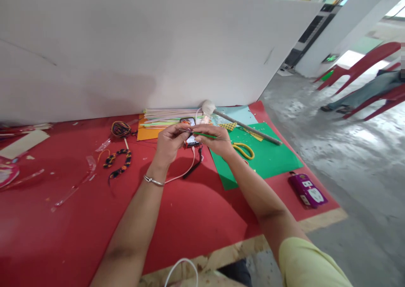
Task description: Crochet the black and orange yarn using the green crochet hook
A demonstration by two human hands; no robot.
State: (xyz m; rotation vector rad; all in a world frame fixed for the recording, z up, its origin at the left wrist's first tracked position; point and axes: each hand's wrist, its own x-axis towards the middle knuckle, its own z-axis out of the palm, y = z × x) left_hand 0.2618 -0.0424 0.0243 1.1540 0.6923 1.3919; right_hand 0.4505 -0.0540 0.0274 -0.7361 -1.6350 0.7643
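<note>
Green thin stick (205,135) pinched in my right hand (215,140), fingertips clamped on it so it stays level; my left hand (169,143) closes on its other tip, steadying it above the smartphone with the lit screen (190,132). Yellow-handled scissors (244,149) lie right of that phone on the green paper sheet (268,156); the black-and-orange braided cord (118,162) is left of it.
</note>
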